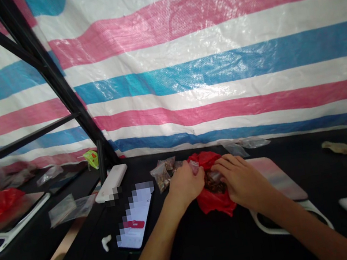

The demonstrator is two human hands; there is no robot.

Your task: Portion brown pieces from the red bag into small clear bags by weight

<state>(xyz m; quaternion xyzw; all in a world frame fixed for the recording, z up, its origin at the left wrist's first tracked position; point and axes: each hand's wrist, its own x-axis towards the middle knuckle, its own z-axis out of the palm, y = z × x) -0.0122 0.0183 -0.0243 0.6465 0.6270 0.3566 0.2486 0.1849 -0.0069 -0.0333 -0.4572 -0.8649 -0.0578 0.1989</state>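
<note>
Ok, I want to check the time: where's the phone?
In the head view, the phone lies face up on the black table, left of the person's left hand and the red plastic bag, next to a white oblong device.

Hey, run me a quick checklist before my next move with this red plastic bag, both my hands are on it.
Left hand on the red plastic bag: ok, at its upper edge.
Right hand on the bag: ok, curved over its opening.
Brown dried pieces: ok, bunched in the bag's mouth between the hands.
Small clear bag by the left fingers: cannot tell whether it is sealed or gripped.
Filled clear bag: ok, lying left of the red bag.
Phone: ok, lying apart from both hands.
</note>
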